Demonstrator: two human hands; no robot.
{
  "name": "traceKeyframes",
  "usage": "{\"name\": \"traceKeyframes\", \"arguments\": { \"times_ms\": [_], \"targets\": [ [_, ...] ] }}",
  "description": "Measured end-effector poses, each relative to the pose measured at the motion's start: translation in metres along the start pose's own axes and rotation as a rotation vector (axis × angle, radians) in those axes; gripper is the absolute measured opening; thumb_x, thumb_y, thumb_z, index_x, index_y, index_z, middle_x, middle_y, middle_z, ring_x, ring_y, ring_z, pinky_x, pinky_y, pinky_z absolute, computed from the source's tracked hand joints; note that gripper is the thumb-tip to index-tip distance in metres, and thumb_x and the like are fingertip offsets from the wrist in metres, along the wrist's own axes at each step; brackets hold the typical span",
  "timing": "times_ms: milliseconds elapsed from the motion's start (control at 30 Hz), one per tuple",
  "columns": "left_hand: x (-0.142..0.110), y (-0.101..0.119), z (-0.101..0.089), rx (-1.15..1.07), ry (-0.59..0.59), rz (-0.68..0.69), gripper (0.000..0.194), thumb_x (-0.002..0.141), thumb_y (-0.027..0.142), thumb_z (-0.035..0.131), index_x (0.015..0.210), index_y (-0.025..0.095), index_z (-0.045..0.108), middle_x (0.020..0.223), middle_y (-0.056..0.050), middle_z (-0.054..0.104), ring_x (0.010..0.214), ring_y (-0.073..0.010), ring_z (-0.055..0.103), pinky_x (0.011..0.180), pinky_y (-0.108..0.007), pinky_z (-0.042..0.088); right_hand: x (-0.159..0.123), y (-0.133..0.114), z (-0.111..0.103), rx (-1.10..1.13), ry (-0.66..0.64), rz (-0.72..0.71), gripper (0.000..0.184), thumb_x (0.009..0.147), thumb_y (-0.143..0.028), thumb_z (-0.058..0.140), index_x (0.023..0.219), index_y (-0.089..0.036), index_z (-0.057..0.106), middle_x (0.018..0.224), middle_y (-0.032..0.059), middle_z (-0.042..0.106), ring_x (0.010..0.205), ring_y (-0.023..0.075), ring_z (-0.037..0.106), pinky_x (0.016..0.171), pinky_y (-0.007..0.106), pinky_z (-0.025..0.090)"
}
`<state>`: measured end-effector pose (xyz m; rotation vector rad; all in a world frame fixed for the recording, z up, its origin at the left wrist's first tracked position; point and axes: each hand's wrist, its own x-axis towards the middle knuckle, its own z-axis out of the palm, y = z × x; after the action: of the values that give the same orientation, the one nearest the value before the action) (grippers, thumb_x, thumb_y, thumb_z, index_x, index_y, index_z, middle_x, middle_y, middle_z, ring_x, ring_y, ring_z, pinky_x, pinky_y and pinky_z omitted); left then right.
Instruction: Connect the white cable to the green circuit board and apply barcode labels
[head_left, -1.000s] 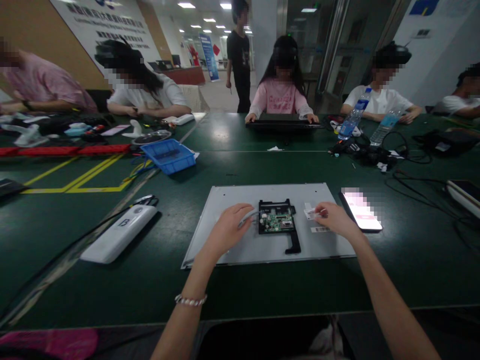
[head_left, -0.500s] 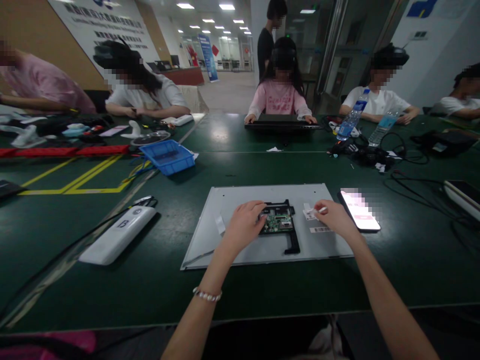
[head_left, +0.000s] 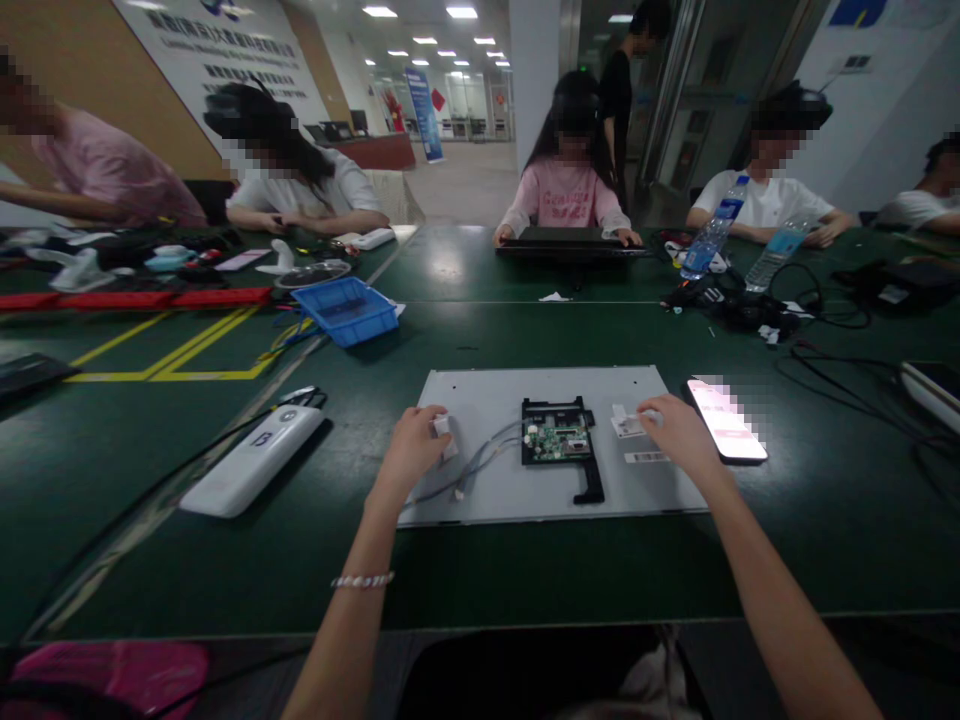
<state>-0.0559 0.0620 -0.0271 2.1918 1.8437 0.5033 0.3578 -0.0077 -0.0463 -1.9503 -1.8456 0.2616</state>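
My left hand (head_left: 415, 452) is at the left side of a light grey flat panel (head_left: 480, 395), its thumb and fingers closed on a strip of white tape (head_left: 441, 424). The tape's lower end lies against the panel. On the right side, my right hand (head_left: 677, 436) pinches a small whitish piece beside a white label (head_left: 627, 424); its exact kind is too small to make out. Between my hands, a green circuit board (head_left: 559, 442) sits in a black plastic frame (head_left: 588, 482). Grey wires (head_left: 478, 462) run left from the board across the panel.
A lit phone (head_left: 726, 420) lies right of the panel. At left is a white power bank (head_left: 255, 460) with a black cable. Farther off are a blue basket (head_left: 349, 315), plastic bottles (head_left: 714, 230) and cables. Several people sit across the green table (head_left: 540, 575).
My left hand has moved left from the circuit board to the white tape, uncovering the board and grey wires. My right hand stays near the label, still pinching.
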Motion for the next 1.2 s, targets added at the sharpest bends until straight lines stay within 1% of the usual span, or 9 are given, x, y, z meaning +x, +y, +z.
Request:
{"name": "traceKeyframes", "arguments": {
  "times_ms": [200,367,533,700,800,867,1000,1100,1200],
  "targets": [
    [-0.004,0.001,-0.001,-0.131,0.037,-0.022,0.022,0.071,0.028,0.053,0.088,0.021,0.065,0.075,-0.001,0.063,0.072,-0.0181,0.06,0.068,-0.027,0.046,-0.001,-0.001,0.001,0.025,0.077,-0.048,0.023,0.083,-0.026,0.045,0.093,-0.018,0.064,0.102,0.0083,0.061,0.096,0.0215,0.057,0.088,0.036,0.042],
    [-0.008,0.009,-0.012,-0.401,0.12,-0.094,0.023,0.07,0.034,0.058,0.085,0.018,0.064,0.079,-0.002,0.065,0.069,-0.0168,0.063,0.063,-0.026,0.048,-0.002,-0.012,-0.001,0.079,0.169,-0.111,0.025,0.083,-0.025,0.045,0.101,-0.019,0.062,0.111,0.009,0.058,0.105,0.0229,0.053,0.093,0.04,0.041],
    [-0.021,0.027,-0.023,-0.67,0.102,-0.075,0.031,0.072,0.037,0.061,0.095,0.017,0.062,0.085,-0.003,0.064,0.07,-0.0144,0.064,0.063,-0.026,0.051,-0.011,-0.049,-0.014,0.163,0.166,-0.227,0.034,0.086,-0.025,0.044,0.117,-0.02,0.056,0.122,0.0092,0.054,0.115,0.0226,0.048,0.1,0.041,0.038],
    [-0.037,0.04,-0.007,-0.544,0.06,-0.019,0.025,0.076,0.034,0.057,0.095,0.019,0.062,0.082,-0.001,0.063,0.07,-0.0139,0.063,0.065,-0.026,0.052,-0.043,-0.112,-0.012,0.25,-0.008,-0.41,0.042,0.09,-0.029,0.041,0.132,-0.026,0.042,0.135,0.0053,0.045,0.126,0.0224,0.04,0.104,0.048,0.034],
    [-0.04,0.041,0.007,-0.453,0.057,0.005,0.024,0.078,0.032,0.053,0.097,0.02,0.061,0.083,-0.001,0.062,0.072,-0.0144,0.063,0.068,-0.027,0.052,-0.065,-0.148,0.006,0.233,-0.162,-0.611,0.051,0.09,-0.033,0.044,0.138,-0.02,0.035,0.144,0.0074,0.037,0.134,0.0224,0.029,0.108,0.044,0.031],
    [-0.04,0.041,0.012,-0.402,0.072,0.013,0.023,0.079,0.03,0.051,0.098,0.02,0.06,0.084,-0.001,0.062,0.072,-0.0148,0.062,0.071,-0.028,0.052,-0.074,-0.166,0.021,0.215,-0.2,-0.7,0.059,0.087,-0.038,0.05,0.138,-0.015,0.033,0.147,0.0113,0.031,0.136,0.0246,0.024,0.11,0.043,0.028],
    [-0.041,0.044,0.011,-0.277,0.125,0.05,0.026,0.08,0.028,0.05,0.103,0.02,0.059,0.094,-0.003,0.062,0.077,-0.0162,0.062,0.077,-0.031,0.051,-0.081,-0.182,0.046,0.177,-0.23,-0.721,0.066,0.084,-0.047,0.052,0.136,-0.011,0.036,0.143,0.016,0.036,0.134,0.0275,0.028,0.109,0.045,0.027],
    [-0.05,0.056,0.004,-0.122,0.254,0.114,0.028,0.082,0.025,0.05,0.108,0.019,0.057,0.11,-0.008,0.056,0.096,-0.0205,0.059,0.088,-0.035,0.047,-0.082,-0.184,0.055,0.165,-0.215,-0.691,0.063,0.084,-0.048,0.051,0.134,-0.009,0.039,0.139,0.0172,0.042,0.131,0.027,0.033,0.11,0.045,0.026],
    [-0.065,0.071,-0.002,0.04,0.281,0.197,0.021,0.085,0.023,0.045,0.102,0.019,0.059,0.107,-0.008,0.056,0.102,-0.0228,0.054,0.092,-0.037,0.043,-0.082,-0.184,0.058,0.16,-0.209,-0.687,0.063,0.084,-0.048,0.051,0.133,-0.009,0.04,0.138,0.017,0.044,0.13,0.0269,0.035,0.11,0.045,0.025]
  ]
}}
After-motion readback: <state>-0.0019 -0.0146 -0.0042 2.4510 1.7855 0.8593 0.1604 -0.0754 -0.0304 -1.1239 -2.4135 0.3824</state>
